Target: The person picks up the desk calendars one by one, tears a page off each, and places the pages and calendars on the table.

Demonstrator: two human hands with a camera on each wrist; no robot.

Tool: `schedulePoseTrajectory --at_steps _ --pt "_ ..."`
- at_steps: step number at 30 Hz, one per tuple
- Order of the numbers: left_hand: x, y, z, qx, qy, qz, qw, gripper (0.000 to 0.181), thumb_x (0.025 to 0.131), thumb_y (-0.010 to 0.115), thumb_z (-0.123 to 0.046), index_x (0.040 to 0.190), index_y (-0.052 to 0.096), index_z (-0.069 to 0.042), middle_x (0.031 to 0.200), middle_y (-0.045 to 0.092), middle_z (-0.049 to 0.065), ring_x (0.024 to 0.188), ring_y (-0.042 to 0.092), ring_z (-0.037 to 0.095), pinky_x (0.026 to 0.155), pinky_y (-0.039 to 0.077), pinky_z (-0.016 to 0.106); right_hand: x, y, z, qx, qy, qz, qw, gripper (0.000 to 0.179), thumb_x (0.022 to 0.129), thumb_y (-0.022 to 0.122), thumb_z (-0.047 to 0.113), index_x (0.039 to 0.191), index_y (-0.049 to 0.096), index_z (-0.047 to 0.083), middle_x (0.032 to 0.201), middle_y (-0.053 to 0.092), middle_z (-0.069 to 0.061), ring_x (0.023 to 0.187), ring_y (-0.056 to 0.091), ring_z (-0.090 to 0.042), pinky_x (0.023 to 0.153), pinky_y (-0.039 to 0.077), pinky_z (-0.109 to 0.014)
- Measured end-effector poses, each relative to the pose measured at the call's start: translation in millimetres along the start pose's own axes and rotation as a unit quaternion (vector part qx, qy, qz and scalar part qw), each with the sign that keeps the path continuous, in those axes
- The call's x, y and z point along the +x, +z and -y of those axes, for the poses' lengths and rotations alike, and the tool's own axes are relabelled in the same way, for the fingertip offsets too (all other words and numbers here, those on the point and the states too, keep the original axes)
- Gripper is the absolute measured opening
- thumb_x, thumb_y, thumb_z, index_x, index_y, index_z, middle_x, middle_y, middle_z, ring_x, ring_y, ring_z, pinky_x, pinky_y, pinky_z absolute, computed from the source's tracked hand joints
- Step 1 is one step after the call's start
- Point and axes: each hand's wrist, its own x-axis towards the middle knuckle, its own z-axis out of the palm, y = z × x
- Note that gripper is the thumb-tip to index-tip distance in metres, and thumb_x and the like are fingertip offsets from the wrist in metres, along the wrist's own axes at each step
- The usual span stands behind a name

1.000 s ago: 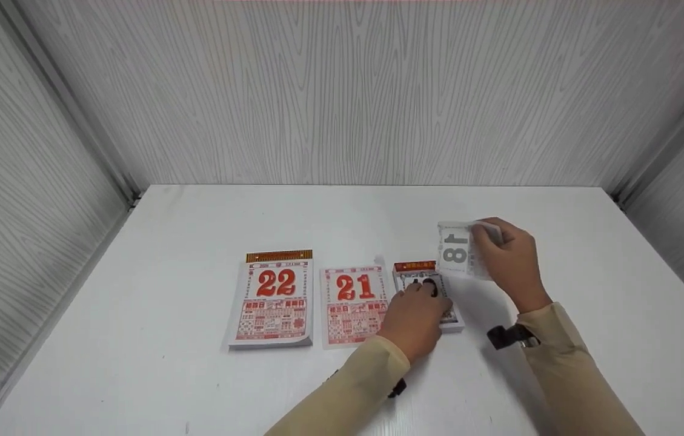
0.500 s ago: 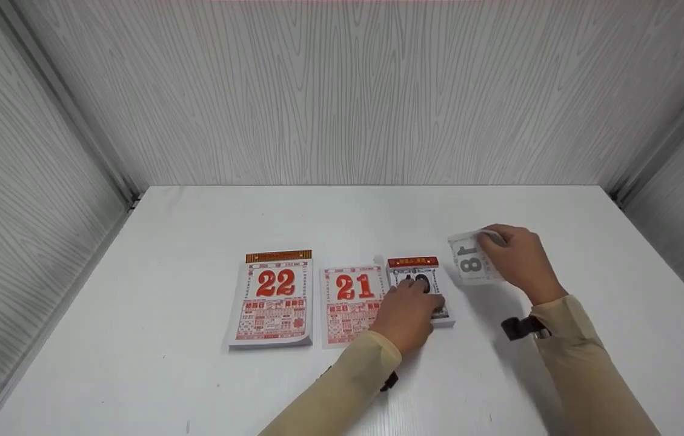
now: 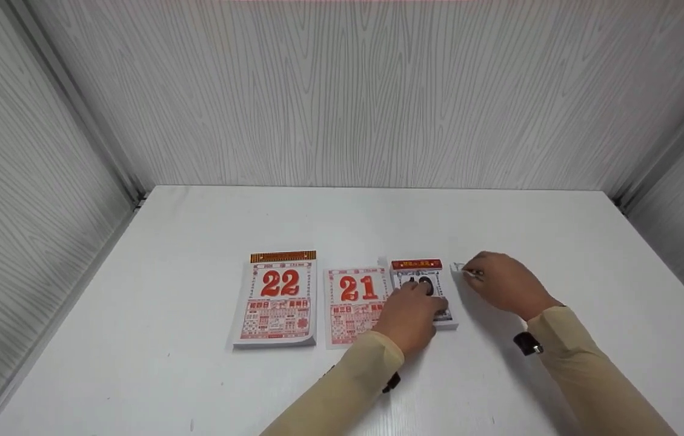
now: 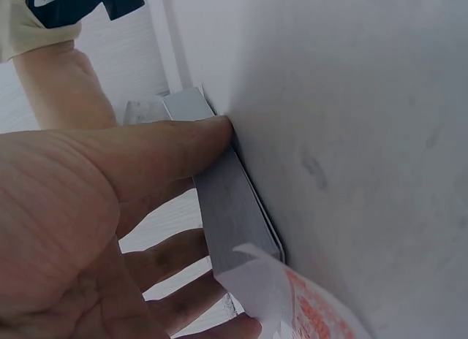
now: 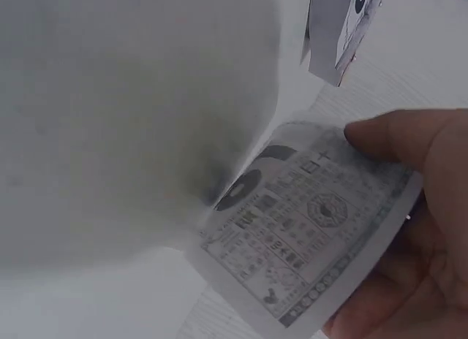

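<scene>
A small tear-off calendar (image 3: 417, 264) with a red header lies on the white table. My left hand (image 3: 409, 318) grips it, fingers over its top page and thumb against the near side of the page block (image 4: 234, 200), as the left wrist view shows. To its right my right hand (image 3: 505, 283) pinches a thin torn-off calendar sheet (image 5: 292, 215) between thumb and fingers. That sheet bends in the right wrist view, its far edge down at the tabletop. In the head view the hand covers most of it.
Left of the small calendar lies a loose sheet printed with a red 21 (image 3: 357, 287), partly under my left hand. Further left is a thicker tear-off calendar showing 22 (image 3: 280, 297). A grained panel (image 3: 342, 91) rises behind the table (image 3: 342, 224), with more panels on both sides.
My right hand has lowered the sheet from above the table to its surface, right of the small calendar. My left hand shifted slightly left with the small calendar, which is now straighter.
</scene>
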Motion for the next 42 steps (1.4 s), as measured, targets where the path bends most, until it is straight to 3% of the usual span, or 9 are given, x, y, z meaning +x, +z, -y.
schedulePoseTrajectory --at_steps 6,10,13,17,20,24,33,37,42 --pt "0.8 -1.9 -1.3 -0.007 -0.010 0.018 0.9998 0.035 0.094 0.074 -0.015 0.126 0.076 -0.029 0.132 0.068 0.003 0.125 0.059 0.024 0.108 0.048 0.042 -14.0 3.7 1.4 -0.007 -0.044 0.051 0.9977 0.016 0.096 0.070 0.015 0.107 0.079 0.005 0.102 0.071 -0.005 0.093 0.067 -0.023 0.085 0.056 -0.046" --pt "2.1 -1.9 0.2 -0.005 -0.009 0.021 0.9997 0.035 0.094 0.074 -0.015 0.126 0.076 -0.029 0.132 0.067 0.003 0.124 0.059 0.024 0.107 0.048 0.042 -21.5 3.2 0.7 0.005 -0.042 0.084 0.9956 0.029 0.093 0.075 0.032 0.113 0.077 0.010 0.112 0.067 -0.003 0.099 0.064 -0.020 0.088 0.055 -0.045" --pt "3.0 -1.4 1.2 -0.002 -0.011 0.020 0.9997 0.035 0.095 0.073 -0.014 0.126 0.075 -0.029 0.132 0.067 0.003 0.123 0.059 0.024 0.107 0.048 0.042 -22.4 1.8 -0.7 0.033 -0.032 0.085 0.9953 0.033 0.095 0.072 0.039 0.115 0.076 0.013 0.117 0.066 -0.002 0.105 0.063 -0.021 0.091 0.054 -0.047" --pt "3.4 -0.2 2.1 0.002 -0.011 0.015 0.9998 0.035 0.094 0.072 -0.013 0.125 0.076 -0.028 0.131 0.068 0.003 0.122 0.060 0.025 0.105 0.049 0.043 -20.9 1.9 -2.0 0.043 -0.030 0.057 0.9970 0.020 0.101 0.067 0.023 0.112 0.076 0.010 0.116 0.067 -0.005 0.106 0.064 -0.025 0.093 0.053 -0.049" --pt "3.9 0.2 2.4 -0.002 -0.011 0.012 0.9999 0.034 0.094 0.073 -0.013 0.124 0.077 -0.028 0.129 0.069 0.003 0.120 0.060 0.024 0.105 0.049 0.042 -19.9 5.3 -2.4 0.028 -0.037 0.062 0.9970 0.015 0.098 0.068 0.013 0.111 0.075 0.009 0.114 0.066 -0.006 0.103 0.063 -0.024 0.090 0.054 -0.046" --pt "4.2 -0.7 2.4 -0.007 -0.011 0.014 0.9998 0.033 0.094 0.074 -0.013 0.124 0.076 -0.027 0.127 0.068 0.002 0.119 0.060 0.023 0.104 0.049 0.042 -17.8 10.3 -1.0 0.025 -0.045 0.081 0.9954 0.016 0.094 0.073 0.013 0.110 0.074 0.010 0.112 0.064 -0.005 0.098 0.060 -0.020 0.085 0.053 -0.043" --pt "6.1 -4.3 5.1 -0.019 -0.013 0.026 0.9994 0.039 0.096 0.071 -0.014 0.133 0.070 -0.024 0.138 0.063 0.004 0.132 0.055 0.026 0.112 0.044 0.045 -10.2 4.2 -1.3 0.038 -0.041 0.068 0.9961 0.021 0.094 0.074 0.017 0.112 0.073 0.006 0.116 0.064 -0.009 0.101 0.062 -0.025 0.089 0.054 -0.047" --pt "2.2 -19.1 11.7 -0.061 -0.012 0.030 0.9976 0.049 0.097 0.070 -0.020 0.145 0.060 -0.019 0.146 0.057 0.006 0.139 0.049 0.025 0.118 0.038 0.040 -8.1 -5.5 0.0 0.054 -0.018 0.049 0.9972 0.027 0.097 0.073 0.021 0.117 0.072 0.004 0.123 0.063 -0.012 0.114 0.063 -0.032 0.098 0.052 -0.053" --pt "-16.6 -63.4 39.1 -0.157 -0.044 -0.015 0.9865 0.056 0.100 0.067 -0.029 0.153 0.049 -0.020 0.146 0.054 0.003 0.137 0.046 0.023 0.113 0.043 0.040 -9.3 -19.2 5.8 0.120 0.001 0.007 0.9928 0.027 0.100 0.068 0.020 0.122 0.070 0.004 0.128 0.062 -0.012 0.122 0.060 -0.037 0.102 0.049 -0.056"
